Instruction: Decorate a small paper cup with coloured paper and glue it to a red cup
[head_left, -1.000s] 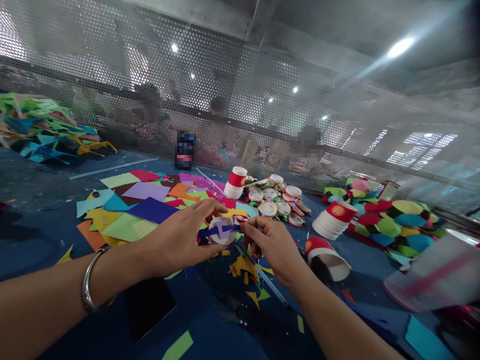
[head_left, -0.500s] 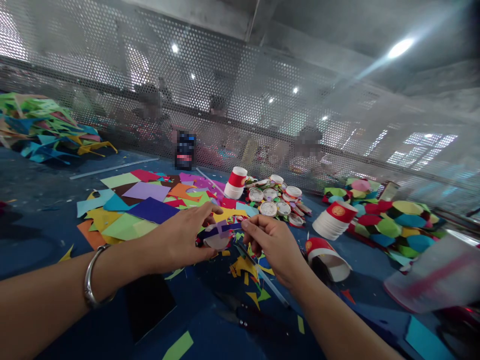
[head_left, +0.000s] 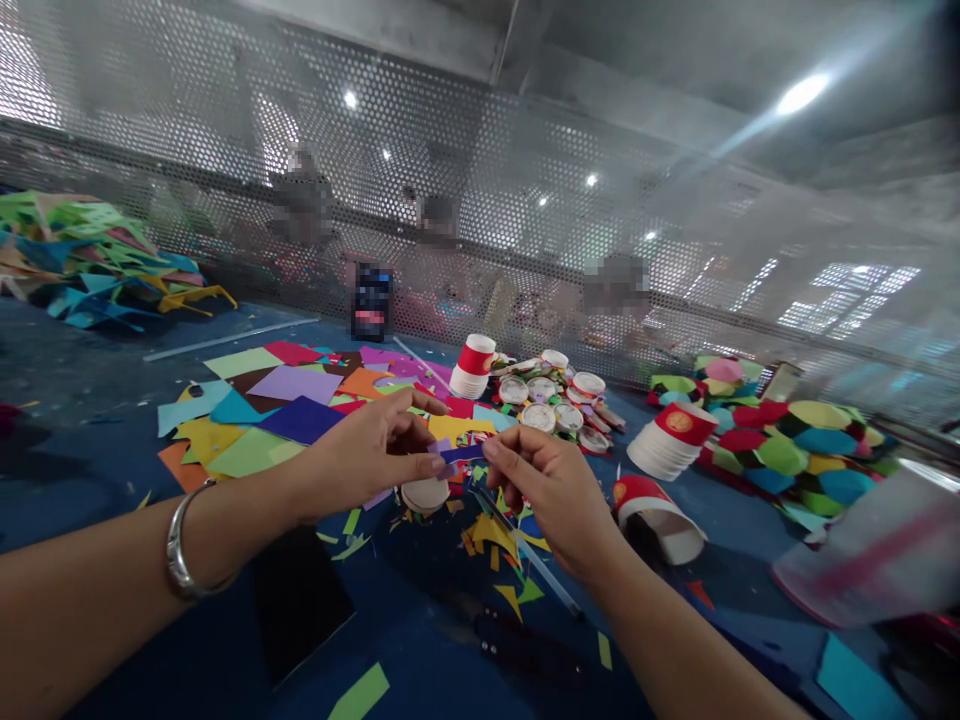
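A short dark-blue paper strip (head_left: 466,454) stretches between my hands, with a pale purple bit of paper at its left end. My left hand (head_left: 367,440), wearing a silver bangle (head_left: 180,545), is closed with thumb and fingers on that left end. The right end is pinched between thumb and finger of my right hand (head_left: 536,470). Just under my left hand is a round whitish disc-like piece (head_left: 425,495), like a cup bottom; whether it rests on the table cannot be made out. Paper scraps (head_left: 491,530) lie below the hands.
Coloured paper sheets (head_left: 296,384) spread at left. Paper cups (head_left: 472,366) and a pile of round cup pieces (head_left: 538,416) stand behind. At right are stacked cups (head_left: 671,440), a tipped cup (head_left: 660,515) and a translucent container (head_left: 870,550). Dark snips (head_left: 525,645) lie in front.
My left hand has let go of the round piece, which now shows lower, beneath the hand. Its thumb has moved up onto the strip's left end. My right hand keeps its pinch.
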